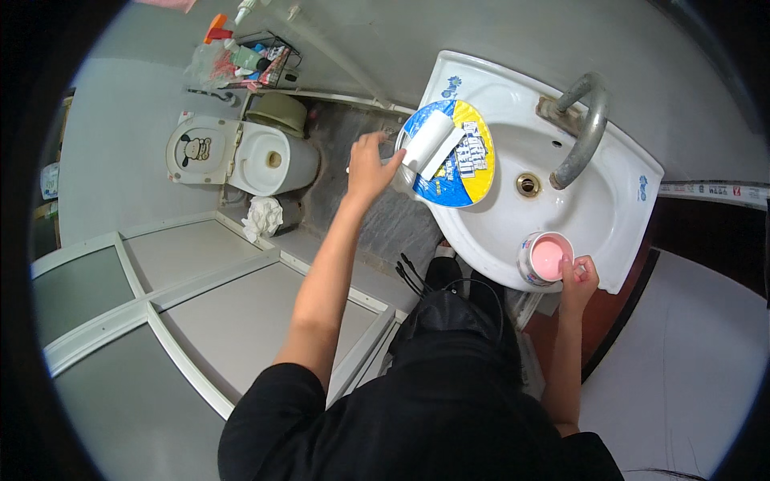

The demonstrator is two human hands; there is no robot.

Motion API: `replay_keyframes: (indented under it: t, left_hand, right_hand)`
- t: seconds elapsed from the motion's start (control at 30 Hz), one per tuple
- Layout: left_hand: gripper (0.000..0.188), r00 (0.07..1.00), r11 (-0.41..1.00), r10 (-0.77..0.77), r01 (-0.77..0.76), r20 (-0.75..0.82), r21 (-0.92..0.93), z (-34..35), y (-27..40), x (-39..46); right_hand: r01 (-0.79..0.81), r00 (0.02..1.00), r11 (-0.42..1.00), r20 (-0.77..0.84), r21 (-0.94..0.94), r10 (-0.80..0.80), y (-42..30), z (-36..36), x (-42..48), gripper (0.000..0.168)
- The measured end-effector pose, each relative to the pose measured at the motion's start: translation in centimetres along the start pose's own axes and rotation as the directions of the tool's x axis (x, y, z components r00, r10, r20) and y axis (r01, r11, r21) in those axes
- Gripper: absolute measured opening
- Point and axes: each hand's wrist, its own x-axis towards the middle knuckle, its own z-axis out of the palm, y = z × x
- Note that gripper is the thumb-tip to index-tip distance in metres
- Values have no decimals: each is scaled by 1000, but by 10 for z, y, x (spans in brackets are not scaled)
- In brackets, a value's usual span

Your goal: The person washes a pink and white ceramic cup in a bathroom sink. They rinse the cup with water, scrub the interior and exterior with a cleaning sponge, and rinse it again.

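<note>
My right hand (579, 276) grips the handle of a white mug (530, 260) with a coloured pattern and a pink inside, held over the front right rim of a white ceramic washbasin (613, 222). Whether the mug holds liquid is unclear. At the basin's left side is my left hand (370, 168), its fingers curved and thumb apart. A small pale tip shows beside its palm, too little to tell what it is. Close to the thumb, a white object, perhaps a tube (429, 139), lies on a round blue and yellow printed disc (478, 153) resting over the basin's left rim.
A grey metal faucet (592, 120) arches over the basin drain (529, 185). To the left stand a toilet (283, 159) with its lid raised, an olive basin (278, 113), and a bin topped with a white bag (263, 216). A wire rack (280, 60) holds bottles on the wall.
</note>
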Motion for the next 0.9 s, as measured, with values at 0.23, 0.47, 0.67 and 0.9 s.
replay_keyframes:
  t: [0.23,0.47,0.67,0.9]
  left_hand:
    - [118,893,969,-215,142,395,204,38,-4,41]
    - [113,885,987,-147,158,441,11,61,-29,54]
    - [96,860,971,-230,236,456,45,38,-9,56]
    - [84,938,982,-155,113,311,149,-2,55,28]
  right_hand:
    - [-49,999,997,-16,-61,48,0,2,-15,29]
    - [-95,995,991,-33,-98,92,3,-4,-31,30]
    - [-76,995,967,-81,-244,57,13,-11,-29,30]
    - [-17,998,982,-59,-187,7,9,-12,-29,31]
